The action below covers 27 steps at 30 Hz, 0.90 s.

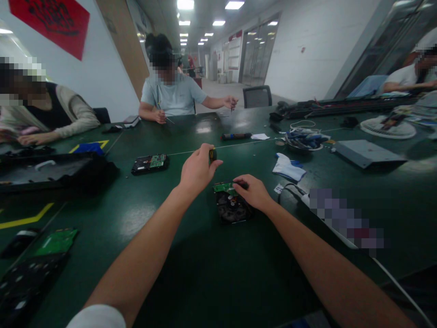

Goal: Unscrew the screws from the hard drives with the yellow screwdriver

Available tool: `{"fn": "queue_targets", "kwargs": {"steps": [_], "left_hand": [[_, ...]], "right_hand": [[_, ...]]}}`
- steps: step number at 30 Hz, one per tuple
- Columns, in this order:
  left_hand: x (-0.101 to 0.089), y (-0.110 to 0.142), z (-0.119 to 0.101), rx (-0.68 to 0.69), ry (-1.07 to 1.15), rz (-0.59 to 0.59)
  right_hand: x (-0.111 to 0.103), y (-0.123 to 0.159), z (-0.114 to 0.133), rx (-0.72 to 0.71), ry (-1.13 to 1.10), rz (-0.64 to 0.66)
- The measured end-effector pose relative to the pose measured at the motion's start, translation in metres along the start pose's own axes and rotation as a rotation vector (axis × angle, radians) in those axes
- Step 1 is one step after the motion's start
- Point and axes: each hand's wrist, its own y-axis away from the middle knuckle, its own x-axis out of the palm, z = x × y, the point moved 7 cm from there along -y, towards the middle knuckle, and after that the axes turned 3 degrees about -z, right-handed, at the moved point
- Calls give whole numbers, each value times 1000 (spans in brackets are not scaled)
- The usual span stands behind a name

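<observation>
A hard drive lies on the green table in front of me, its green circuit board at the far end. My right hand is closed at its far right corner, fingertips on the board side. A dark bit shows beneath those fingers; I cannot tell whether it is part of the drive. Raised to the left of the drive, my left hand is closed around a short black-and-yellow tool handle. The rest of that tool is hidden.
Another hard drive lies left, with more drive parts nearer. A black tray stands far left. Rightward are a glove, a power strip, a grey metal box and a filled bowl. People sit around the table.
</observation>
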Motion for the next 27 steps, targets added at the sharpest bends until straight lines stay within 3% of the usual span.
{"fn": "queue_targets", "kwargs": {"steps": [3, 9, 18, 27], "left_hand": [[0, 0, 2, -12, 28, -9], [-9, -1, -5, 89, 70, -58], [-10, -2, -2, 95, 155, -91], [0, -2, -1, 66, 159, 6]], "right_hand": [[-1, 0, 1, -10, 5, 3], [-1, 1, 2, -13, -1, -8], [-1, 1, 0, -15, -7, -6], [0, 0, 0, -6, -4, -13]]}}
